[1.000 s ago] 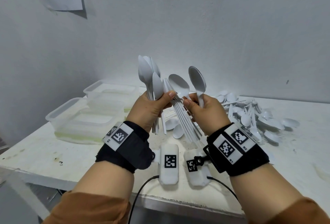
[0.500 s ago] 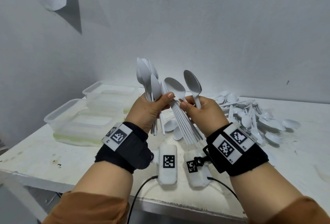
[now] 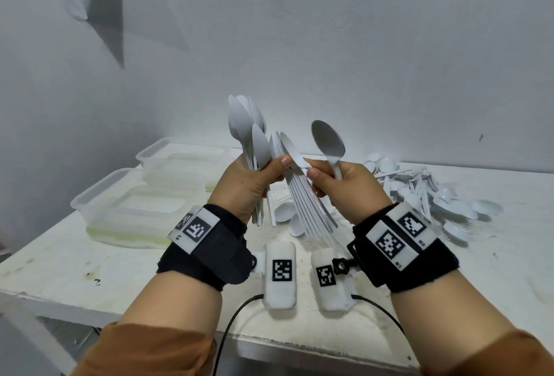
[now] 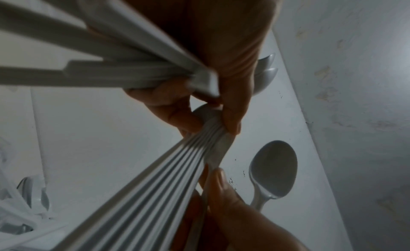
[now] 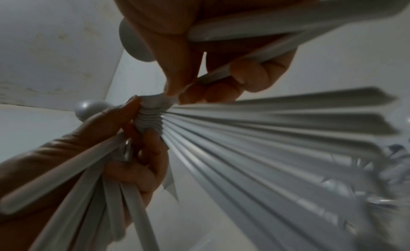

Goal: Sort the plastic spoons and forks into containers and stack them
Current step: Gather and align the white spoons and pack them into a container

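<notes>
My left hand (image 3: 269, 171) grips a bundle of white plastic spoons (image 3: 245, 126), bowls up, together with a nested stack of spoons whose handles (image 3: 308, 207) fan down and to the right. My right hand (image 3: 323, 177) holds one spoon (image 3: 328, 141) upright and pinches another spoon (image 3: 292, 150) that lies against the top of the nested stack. Both hands hover above the table. In the left wrist view the fanned handles (image 4: 166, 175) run past the upright spoon (image 4: 272, 170). The same handles (image 5: 266, 140) fill the right wrist view.
Two clear plastic containers (image 3: 120, 195) (image 3: 180, 153) stand at the left of the white table (image 3: 90, 261). A loose pile of white cutlery (image 3: 434, 192) lies at the right by the wall. A few spoons (image 3: 284, 213) lie under my hands.
The spoon pinched by my right thumb has moved left and turned onto the nested stack in my left hand. The other spoon in my right hand stays upright.
</notes>
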